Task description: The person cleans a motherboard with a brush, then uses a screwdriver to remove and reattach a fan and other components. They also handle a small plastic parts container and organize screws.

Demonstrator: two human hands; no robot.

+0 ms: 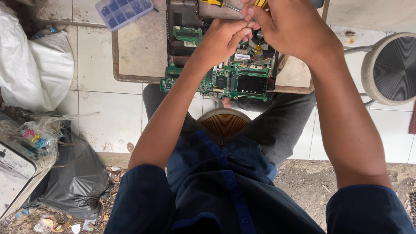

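Both hands are working a bared green circuit board (225,80); left hand (223,41) pinching something, seemingly; right hand (290,26) gripping a screwdriver (216,3) at twelve o'clock; board not yet lifted out.

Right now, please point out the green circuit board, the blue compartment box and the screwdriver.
green circuit board (219,82): head view, lower left area.
blue compartment box (123,11): head view, lid centre.
screwdriver (212,2): head view, yellow-black handle.

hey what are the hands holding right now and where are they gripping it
The right hand grips a screwdriver near its tip end, over the circuit board. The left hand meets it there; whether it holds anything cannot be told.
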